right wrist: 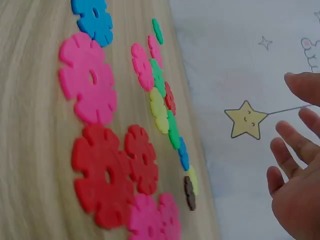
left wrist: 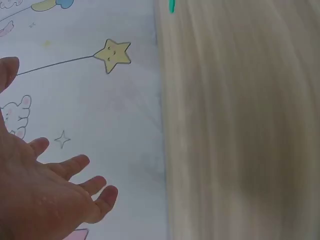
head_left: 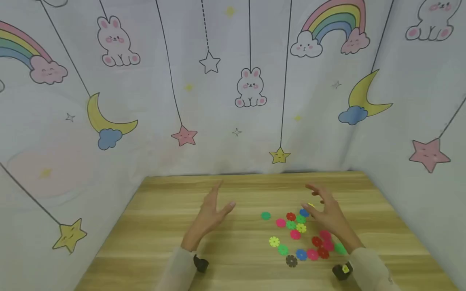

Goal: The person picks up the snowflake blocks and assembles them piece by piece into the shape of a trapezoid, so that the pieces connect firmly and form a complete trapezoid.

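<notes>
Both hands hover over a wooden table with nothing in them. My left hand (head_left: 210, 212) is at the middle left, its thumb and fingers spread apart. My right hand (head_left: 329, 214) is above the right side, fingers loosely bent, close over a scatter of flat notched plastic discs. Among them are a blue disc (head_left: 301, 254), a pink disc (right wrist: 89, 77), a red disc (right wrist: 102, 175), a yellow disc (head_left: 274, 241), a green disc (head_left: 265, 216) and a dark disc (head_left: 291, 261). Some discs overlap, and the right hand and forearm partly cover a few.
The wooden table (head_left: 156, 238) meets a pale curtain (head_left: 225, 157) printed with rabbits, stars and moons at its back and sides. A dark wrist camera (head_left: 201, 263) sits at the left cuff, another camera (head_left: 342, 270) at the right cuff.
</notes>
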A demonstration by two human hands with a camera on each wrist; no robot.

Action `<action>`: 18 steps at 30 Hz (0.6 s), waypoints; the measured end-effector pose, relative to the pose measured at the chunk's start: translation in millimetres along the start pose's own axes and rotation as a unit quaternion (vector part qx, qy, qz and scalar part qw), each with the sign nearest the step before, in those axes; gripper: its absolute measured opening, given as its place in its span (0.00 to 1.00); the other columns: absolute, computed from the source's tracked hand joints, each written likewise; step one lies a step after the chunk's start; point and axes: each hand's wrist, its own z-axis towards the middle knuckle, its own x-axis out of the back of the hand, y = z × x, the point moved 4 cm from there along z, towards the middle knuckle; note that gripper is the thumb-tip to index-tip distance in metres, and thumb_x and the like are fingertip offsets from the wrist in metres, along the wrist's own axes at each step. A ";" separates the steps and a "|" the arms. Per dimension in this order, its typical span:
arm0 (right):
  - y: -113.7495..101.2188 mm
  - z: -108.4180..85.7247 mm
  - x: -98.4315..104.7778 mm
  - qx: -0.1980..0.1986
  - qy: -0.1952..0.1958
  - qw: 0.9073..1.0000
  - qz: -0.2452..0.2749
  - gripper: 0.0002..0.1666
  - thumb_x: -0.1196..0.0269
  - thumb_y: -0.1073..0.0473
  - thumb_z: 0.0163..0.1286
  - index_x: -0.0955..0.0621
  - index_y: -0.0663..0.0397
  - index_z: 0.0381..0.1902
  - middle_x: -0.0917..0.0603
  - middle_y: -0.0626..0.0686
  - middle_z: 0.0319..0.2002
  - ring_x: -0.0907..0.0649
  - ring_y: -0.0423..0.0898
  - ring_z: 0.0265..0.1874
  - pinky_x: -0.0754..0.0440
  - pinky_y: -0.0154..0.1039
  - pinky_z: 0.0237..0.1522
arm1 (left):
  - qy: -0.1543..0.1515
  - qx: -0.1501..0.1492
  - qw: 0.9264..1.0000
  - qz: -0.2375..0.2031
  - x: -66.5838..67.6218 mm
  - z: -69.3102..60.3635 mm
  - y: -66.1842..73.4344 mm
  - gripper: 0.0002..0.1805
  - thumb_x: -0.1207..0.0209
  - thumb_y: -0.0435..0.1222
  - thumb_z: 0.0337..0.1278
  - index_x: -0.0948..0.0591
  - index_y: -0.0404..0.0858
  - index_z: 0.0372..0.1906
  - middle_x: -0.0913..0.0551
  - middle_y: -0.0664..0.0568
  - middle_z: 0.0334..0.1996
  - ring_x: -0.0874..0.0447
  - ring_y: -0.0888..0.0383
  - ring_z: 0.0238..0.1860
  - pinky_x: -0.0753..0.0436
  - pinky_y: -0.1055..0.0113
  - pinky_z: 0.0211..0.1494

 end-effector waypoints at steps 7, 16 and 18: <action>26.3 -5.9 -32.0 -0.155 -0.100 0.950 0.252 0.26 0.36 0.59 0.81 0.23 0.67 0.69 0.11 0.42 0.60 0.14 0.37 0.54 0.14 0.33 0.51 | -0.035 0.003 0.992 -0.119 -50.8 10.3 -7.9 0.39 0.37 0.46 0.77 0.39 0.45 0.84 0.24 0.37 0.76 0.25 0.34 0.75 0.20 0.36 0.71; 27.5 -8.0 -70.5 -0.208 -0.162 0.934 0.243 0.32 0.29 0.59 0.75 0.25 0.66 0.71 0.13 0.68 0.62 0.19 0.38 0.25 0.20 0.31 0.26 | -0.056 0.016 0.984 -0.168 -109.4 23.0 -2.8 0.35 0.36 0.36 0.74 0.33 0.47 0.80 0.15 0.43 0.68 0.14 0.46 0.61 0.13 0.55 0.60; 28.2 -8.6 -70.7 -0.218 -0.162 0.940 0.209 0.33 0.27 0.56 0.73 0.23 0.60 0.71 0.11 0.63 0.62 0.17 0.37 0.32 0.19 0.31 0.32 | -0.050 0.017 0.987 -0.153 -117.8 25.8 -2.0 0.35 0.34 0.36 0.72 0.31 0.47 0.79 0.14 0.44 0.65 0.14 0.54 0.51 0.14 0.63 0.53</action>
